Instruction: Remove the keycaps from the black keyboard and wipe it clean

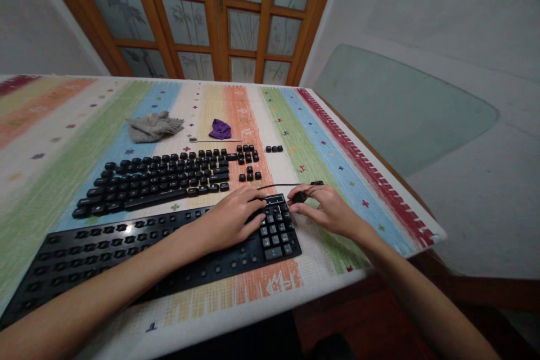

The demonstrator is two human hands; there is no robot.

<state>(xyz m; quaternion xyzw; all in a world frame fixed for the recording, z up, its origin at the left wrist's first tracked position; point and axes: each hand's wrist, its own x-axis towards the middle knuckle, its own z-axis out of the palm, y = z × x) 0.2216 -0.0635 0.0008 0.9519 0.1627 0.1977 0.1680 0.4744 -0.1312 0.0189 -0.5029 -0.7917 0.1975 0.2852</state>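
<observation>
A black keyboard lies slanted near the table's front edge, most of its key positions bare. Its number pad at the right end still carries caps. My left hand rests palm down on the keyboard, fingers stretched toward the top of the number pad. Just right of that corner, my right hand pinches a small black tool that looks like a keycap puller, close to the keyboard's edge. Removed keycaps stand in keyboard order behind the keyboard, with three small caps set apart at the right.
Behind the keycaps lie a grey cloth, a purple cloth and a thin brush-like stick. A black cable runs behind the keyboard toward my right hand. The striped tablecloth reaches the table's right edge.
</observation>
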